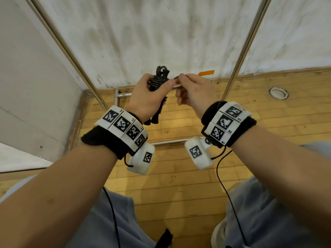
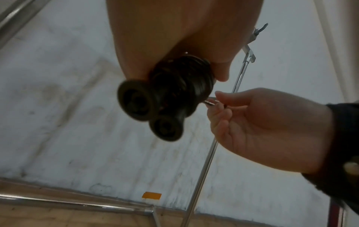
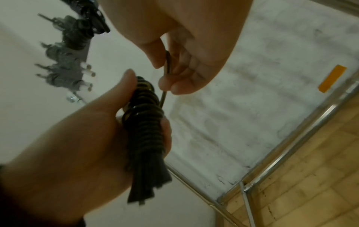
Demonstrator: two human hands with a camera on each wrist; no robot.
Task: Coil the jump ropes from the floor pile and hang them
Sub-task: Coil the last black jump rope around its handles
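Note:
A black jump rope is wound into a tight bundle at chest height in front of the wall. My left hand grips the bundle around its middle, thumb on the right side. The two black handles hang below that hand; the left wrist view shows their round ends. My right hand pinches the rope's free end between thumb and forefinger, just right of the coil. The short stretch between the pinch and the bundle is taut.
Two slanted metal rack poles frame the hands, with base bars on the wooden floor. Several coiled dark ropes hang on pegs at the upper left. A metal hook sits on one pole. Orange tape marks the wall.

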